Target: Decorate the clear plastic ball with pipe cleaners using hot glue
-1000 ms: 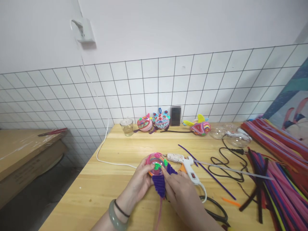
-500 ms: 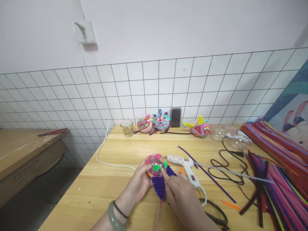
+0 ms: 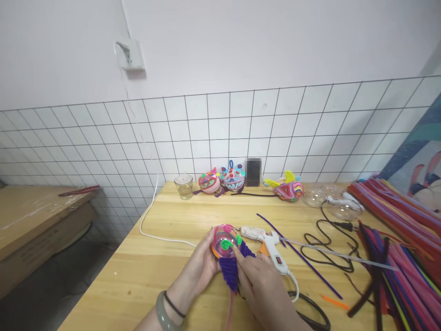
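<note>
Ball [image 3: 223,236]: at lower centre of the frame, held over the bench [image 3: 131,285]. Two purple ribbed pieces [image 3: 228,272] sit on its near and right sides; a pink stem [image 3: 230,307] hangs below.

Left hand [image 3: 204,264]: fingers curved round the ball's left side, gripping it. Right hand [image 3: 262,279]: index finger extended, its tip at the tail of the green curl [image 3: 225,244] and apparently touching; other fingers bent, cannot tell whether they pinch anything.

Step in hand (judged): setting the green curl on the ball's face. Next move, judged, calls for light, even pressure along the tail while the left hand keeps the ball from rolling.

In the way: glue gun [image 3: 270,243], its nozzle very near the ball's upper right, body just beyond the right hand. Possible hot-tip hazard if the ball swings right.

Around: purple strips [image 3: 315,271] right of centre; black cord [image 3: 322,250] looped farther right; coloured strip bundle [image 3: 408,271] at lower right; three decorated figures [image 3: 233,179] and a glass [image 3: 185,188] along the back edge.
</note>
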A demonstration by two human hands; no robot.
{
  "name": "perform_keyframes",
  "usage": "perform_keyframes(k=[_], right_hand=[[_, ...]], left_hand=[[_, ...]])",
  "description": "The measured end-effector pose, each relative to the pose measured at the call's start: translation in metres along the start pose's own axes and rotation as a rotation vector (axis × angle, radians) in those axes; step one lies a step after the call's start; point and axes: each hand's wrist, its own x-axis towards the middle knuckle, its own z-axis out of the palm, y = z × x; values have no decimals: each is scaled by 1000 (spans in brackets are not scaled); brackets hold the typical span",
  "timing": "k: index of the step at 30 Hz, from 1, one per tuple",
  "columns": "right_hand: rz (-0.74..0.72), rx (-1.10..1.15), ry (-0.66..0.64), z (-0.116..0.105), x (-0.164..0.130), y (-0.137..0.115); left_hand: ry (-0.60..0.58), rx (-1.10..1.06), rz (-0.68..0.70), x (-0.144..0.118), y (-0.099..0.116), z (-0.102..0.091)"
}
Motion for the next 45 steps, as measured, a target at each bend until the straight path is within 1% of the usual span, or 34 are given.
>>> perform_keyframes(k=[7,15,22,31,41,45], right_hand=[[-4,2,-14,0,-2,0],[-8,11,-32,1,-2,1],[-14,39,-55,4,-7,4],[7,37,-63,5,-7,4],[8,29,-63,3,-6,3],[15,25,-69,3,-6,3]], left_hand=[[-33,-28,-37,1,0,0],[-59,-45,-27,-1,2,2],[-49,13,-13,-2,6,5],[-48,-2,-34,-1,6,-1],[-48,-20,-35,-2,6,-1],[-17,-40,-23,-2,6,-1]])
